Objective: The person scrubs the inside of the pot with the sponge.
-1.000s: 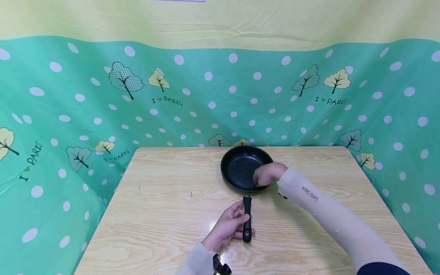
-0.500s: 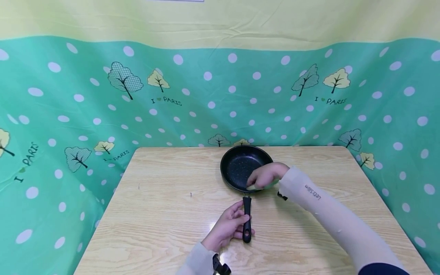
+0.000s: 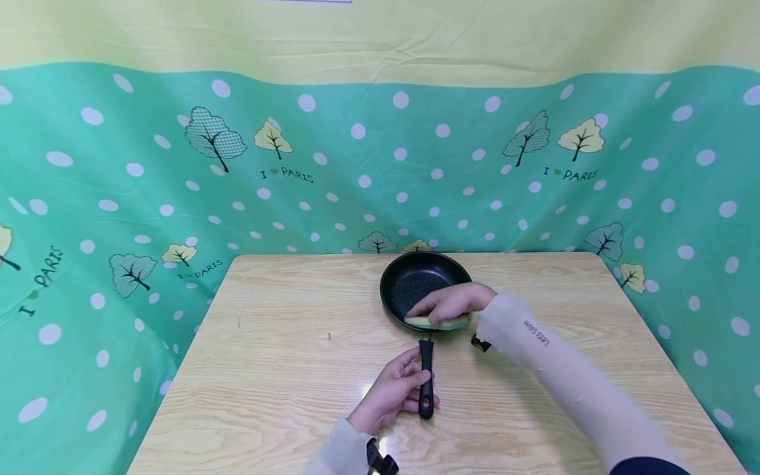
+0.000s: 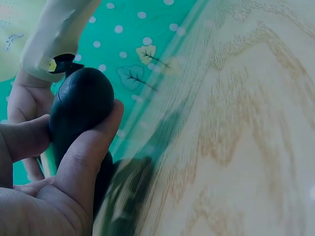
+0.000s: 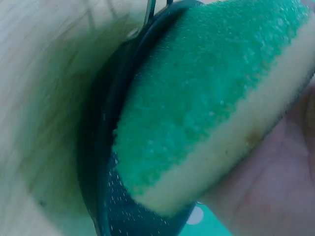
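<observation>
1. Head view: the pan [image 3: 412,280] sits on the table [image 3: 285,330], near its far edge, with its handle [image 3: 426,356] towards the person.
2. The left hand [image 3: 392,388] holds the handle from the left, thumb laid over it and fingers behind, their tips showing past its right side.
3. The right hand [image 3: 454,303] reaches in over the pan's right rim and grips the sponge [image 3: 418,322], fingers along its far side, thumb on the near side. The sponge lies lengthwise inside the pan, by the wall nearest the handle.
4. Light sleeves [image 3: 552,356] cover both forearms. Behind the table hangs a green and yellow cloth [image 3: 332,158] with white dots and printed trees.
5. Left wrist view: the rounded end of the handle is pinched between digits on either side. Farther off are the right hand and a sliver of the sponge.
6. Right wrist view: the sponge shows a rough green face and a cream layer, slanting across the pan's rim and speckled inside. Part of the right hand is behind it; from here I cannot tell how the fingertips lie.
</observation>
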Tool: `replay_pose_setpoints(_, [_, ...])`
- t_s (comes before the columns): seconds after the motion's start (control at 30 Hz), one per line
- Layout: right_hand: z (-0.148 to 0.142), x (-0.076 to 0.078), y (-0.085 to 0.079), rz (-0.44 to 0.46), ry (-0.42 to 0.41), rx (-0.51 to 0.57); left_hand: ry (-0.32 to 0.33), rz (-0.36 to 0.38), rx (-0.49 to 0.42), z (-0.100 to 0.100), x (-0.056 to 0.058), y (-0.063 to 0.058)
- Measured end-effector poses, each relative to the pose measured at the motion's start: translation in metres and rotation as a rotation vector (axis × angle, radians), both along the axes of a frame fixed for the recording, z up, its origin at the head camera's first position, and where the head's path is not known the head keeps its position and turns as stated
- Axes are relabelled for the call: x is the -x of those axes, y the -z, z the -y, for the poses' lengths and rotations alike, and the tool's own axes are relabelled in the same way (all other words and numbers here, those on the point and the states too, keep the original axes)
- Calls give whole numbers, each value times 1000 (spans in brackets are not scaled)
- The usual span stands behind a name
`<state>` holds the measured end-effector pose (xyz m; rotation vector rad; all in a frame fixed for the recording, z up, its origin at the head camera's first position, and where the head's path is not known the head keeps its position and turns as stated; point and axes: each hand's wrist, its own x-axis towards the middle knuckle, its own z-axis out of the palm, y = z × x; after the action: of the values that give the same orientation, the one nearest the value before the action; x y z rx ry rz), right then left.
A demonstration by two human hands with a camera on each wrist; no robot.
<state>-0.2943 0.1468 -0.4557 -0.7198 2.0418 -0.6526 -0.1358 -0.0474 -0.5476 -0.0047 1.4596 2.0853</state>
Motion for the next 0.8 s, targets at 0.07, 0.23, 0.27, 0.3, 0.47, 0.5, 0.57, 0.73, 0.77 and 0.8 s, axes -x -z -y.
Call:
replay_pose_setpoints(0.07, [2,1,3,2,15,34,4,3,-1,0,0,-1])
replay_pose_setpoints(0.23, [9,3,12,15,61,147,15,6,-7,1,0,-1])
replay_pose_setpoints(0.27, [11,3,13,19,75,169,16,8,-7,1,0,-1])
replay_pose_setpoints(0.3, [12,3,15,19,88,185,16,11,-7,1,0,-1])
replay_pose_setpoints(0.47, [19,2,20,68,158,264,27,18,-5,2,-1,-1])
replay_pose_setpoints(0.5, [20,2,21,83,170,280,30,19,-7,2,-1,-1])
replay_pose_setpoints(0.57, [22,2,23,101,193,311,35,21,-14,2,-1,0])
replay_pose_setpoints(0.73, [27,6,28,79,239,356,28,13,-13,3,1,0])
replay_pose_setpoints(0.77, [28,7,29,70,247,362,26,7,-11,3,1,0])
replay_pose_setpoints(0.8, [30,8,30,62,255,368,25,4,-8,4,2,0])
